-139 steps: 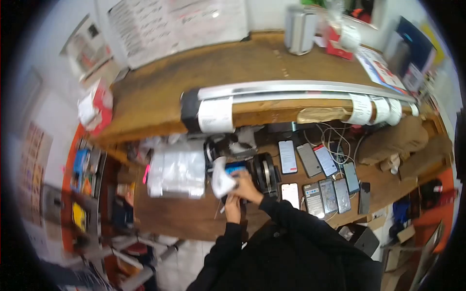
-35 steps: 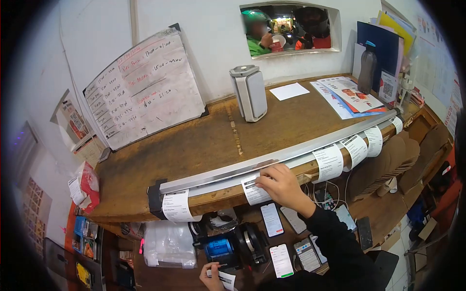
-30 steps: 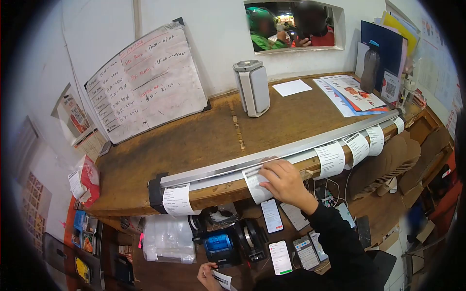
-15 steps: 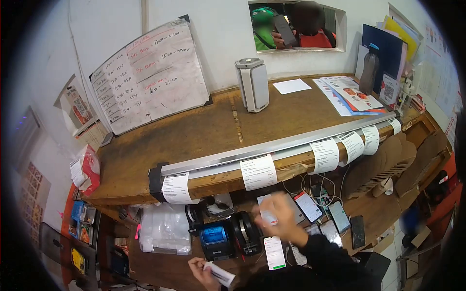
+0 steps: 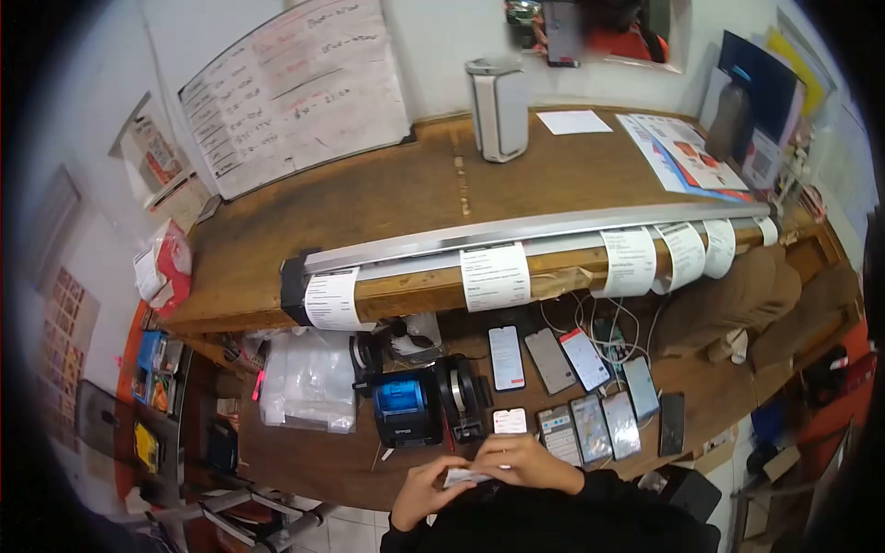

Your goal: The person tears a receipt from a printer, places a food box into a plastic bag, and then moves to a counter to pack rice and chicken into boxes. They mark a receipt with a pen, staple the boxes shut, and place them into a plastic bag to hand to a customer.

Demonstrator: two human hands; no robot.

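Near the bottom of the head view, both hands hold a small white paper slip (image 5: 464, 476). My left hand (image 5: 419, 490) grips its left end and my right hand (image 5: 525, 461) pinches its right end. They hover over the front edge of the lower wooden desk (image 5: 341, 461), just in front of the black and blue receipt printer (image 5: 406, 408) and a black tape dispenser (image 5: 464, 408). Above, a metal ticket rail (image 5: 516, 236) holds several printed slips, one of them (image 5: 495, 276) hanging at its middle.
Several phones (image 5: 590, 405) lie in rows right of the printer, with cables behind. A clear plastic bag (image 5: 309, 380) lies left of it. The upper counter carries a whiteboard (image 5: 295, 88), a grey speaker (image 5: 499, 109) and leaflets (image 5: 687, 152). People stand at the wall hatch (image 5: 590, 28).
My right hand left the slip hanging on the rail and came down to meet my left hand on the small paper. The view has tilted downward.
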